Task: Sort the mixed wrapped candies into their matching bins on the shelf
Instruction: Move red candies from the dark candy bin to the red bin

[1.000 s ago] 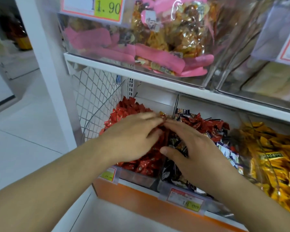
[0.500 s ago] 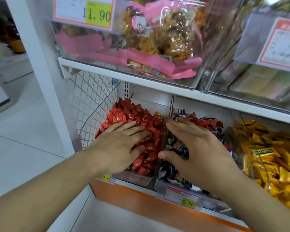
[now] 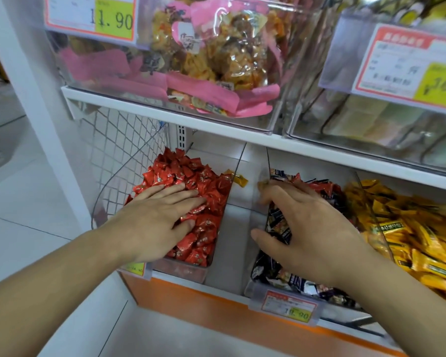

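Observation:
My left hand (image 3: 160, 222) lies flat with straight fingers on a heap of red wrapped candies (image 3: 188, 171) in the left clear bin (image 3: 183, 270). One yellow candy (image 3: 238, 179) sits at that bin's back right edge. My right hand (image 3: 309, 228) rests on the dark-wrapped candies (image 3: 278, 225) in the middle bin (image 3: 255, 292), thumb spread out. Its fingertips are bent and blurred at the bin's back left corner. Several red candies (image 3: 322, 187) lie mixed in at the back of that middle bin. A bin of yellow candies (image 3: 417, 228) stands to the right.
A white gap of shelf (image 3: 238, 235) shows between the left and middle bins. Wire mesh (image 3: 119, 155) closes the shelf's left side. Above, clear bins hold pink snack bags (image 3: 211, 63), with price tags (image 3: 90, 16) on their fronts. An orange shelf front (image 3: 191, 305) runs below.
My hands have moved apart from touching fingertips. A wide gap has opened between the red bin and the dark-candy bin. The yellow candy now lies uncovered.

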`<act>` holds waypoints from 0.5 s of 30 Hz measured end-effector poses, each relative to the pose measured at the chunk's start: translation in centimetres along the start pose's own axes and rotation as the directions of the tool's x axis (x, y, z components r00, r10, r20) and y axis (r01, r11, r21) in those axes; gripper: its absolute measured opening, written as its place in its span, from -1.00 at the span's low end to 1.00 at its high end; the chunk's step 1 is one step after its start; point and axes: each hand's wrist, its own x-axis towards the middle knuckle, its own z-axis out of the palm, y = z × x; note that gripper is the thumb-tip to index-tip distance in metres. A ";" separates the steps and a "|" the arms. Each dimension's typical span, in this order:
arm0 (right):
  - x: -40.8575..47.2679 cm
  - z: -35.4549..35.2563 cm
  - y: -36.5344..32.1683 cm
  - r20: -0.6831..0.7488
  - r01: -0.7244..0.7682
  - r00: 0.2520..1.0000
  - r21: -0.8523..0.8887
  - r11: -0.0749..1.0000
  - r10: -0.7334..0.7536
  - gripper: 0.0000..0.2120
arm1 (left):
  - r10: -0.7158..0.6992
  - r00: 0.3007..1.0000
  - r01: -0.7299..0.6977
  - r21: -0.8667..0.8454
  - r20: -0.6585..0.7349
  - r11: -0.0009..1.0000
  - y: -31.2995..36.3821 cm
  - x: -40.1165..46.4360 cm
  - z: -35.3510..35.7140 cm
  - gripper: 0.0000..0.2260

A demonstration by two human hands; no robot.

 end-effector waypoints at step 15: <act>5.1 -2.4 0.4 0.174 -0.060 0.981 -0.125 0.990 0.081 -0.59 | 0.015 1.000 -0.015 -0.002 0.001 1.000 0.0 0.4 0.2 -0.49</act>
